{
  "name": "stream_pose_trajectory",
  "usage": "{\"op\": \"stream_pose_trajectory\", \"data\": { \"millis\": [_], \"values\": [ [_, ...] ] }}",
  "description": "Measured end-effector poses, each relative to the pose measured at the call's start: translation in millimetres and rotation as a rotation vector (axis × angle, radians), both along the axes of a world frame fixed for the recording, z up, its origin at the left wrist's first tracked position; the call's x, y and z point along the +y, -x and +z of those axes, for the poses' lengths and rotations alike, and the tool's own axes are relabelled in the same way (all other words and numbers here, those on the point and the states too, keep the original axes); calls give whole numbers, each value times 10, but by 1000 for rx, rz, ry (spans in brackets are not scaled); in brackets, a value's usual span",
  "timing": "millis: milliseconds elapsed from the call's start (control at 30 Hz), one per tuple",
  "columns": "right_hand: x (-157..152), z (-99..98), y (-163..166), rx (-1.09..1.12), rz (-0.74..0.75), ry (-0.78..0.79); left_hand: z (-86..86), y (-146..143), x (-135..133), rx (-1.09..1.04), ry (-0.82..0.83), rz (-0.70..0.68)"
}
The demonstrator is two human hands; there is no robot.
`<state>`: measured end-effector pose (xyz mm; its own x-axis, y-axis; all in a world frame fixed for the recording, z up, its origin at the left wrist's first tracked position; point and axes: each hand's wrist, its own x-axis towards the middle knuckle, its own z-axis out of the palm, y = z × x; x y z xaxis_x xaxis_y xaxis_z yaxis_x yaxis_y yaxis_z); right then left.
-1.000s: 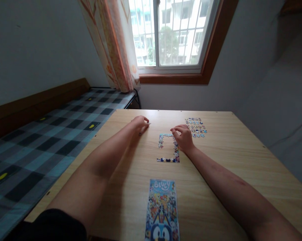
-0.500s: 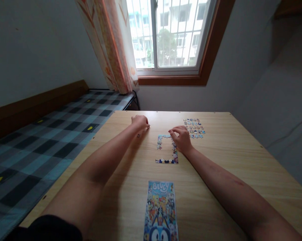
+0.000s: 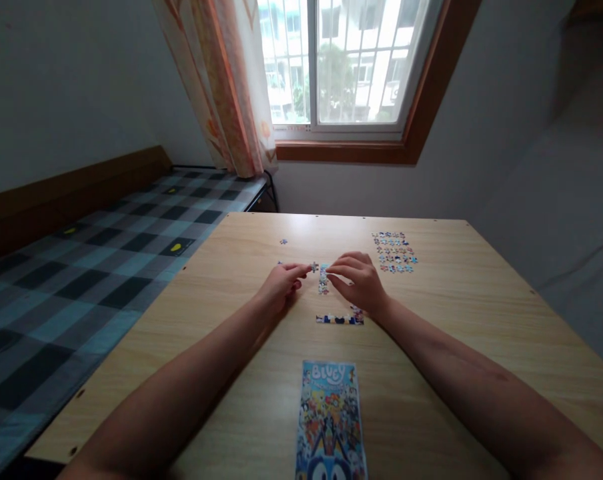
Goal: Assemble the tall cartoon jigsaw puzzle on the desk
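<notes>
My left hand (image 3: 281, 285) pinches a small jigsaw piece (image 3: 315, 267) between thumb and fingertips, just left of the partly joined puzzle border (image 3: 323, 283). Over that border hangs my right hand (image 3: 360, 281), its thumb and fingers a little apart, with nothing visible between them. It hides much of the top and right side of the border. The bottom strip (image 3: 339, 320) shows in front, dark blue and pale. Two loose pieces lie on the left of the table: one puzzle piece (image 3: 283, 241) farther back, another (image 3: 279, 263) partly behind my left hand.
Rows of loose puzzle pieces (image 3: 394, 252) lie at the back right of the wooden table (image 3: 446, 300). A colourful Bluey picture sheet or box (image 3: 330, 420) lies near the front edge. A bed with checked cover (image 3: 106, 233) stands left, beneath a curtain (image 3: 231, 100) and window.
My left hand has moved right and nearer, carrying a puzzle piece to the border. My right hand stays over the border. The view has shifted slightly.
</notes>
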<state>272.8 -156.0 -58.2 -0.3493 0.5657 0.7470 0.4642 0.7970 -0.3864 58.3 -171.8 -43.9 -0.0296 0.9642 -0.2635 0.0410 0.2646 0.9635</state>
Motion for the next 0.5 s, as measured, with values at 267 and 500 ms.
{"op": "stream_pose_trajectory", "data": {
  "millis": [267, 500],
  "values": [
    [-7, -17, 38, -65, 24, -108, 40, -31, -34, -104, 77, -53],
    [9, -31, 41, -60, 67, -152, 41, -45, -32, -51, 97, -91]
  ]
}}
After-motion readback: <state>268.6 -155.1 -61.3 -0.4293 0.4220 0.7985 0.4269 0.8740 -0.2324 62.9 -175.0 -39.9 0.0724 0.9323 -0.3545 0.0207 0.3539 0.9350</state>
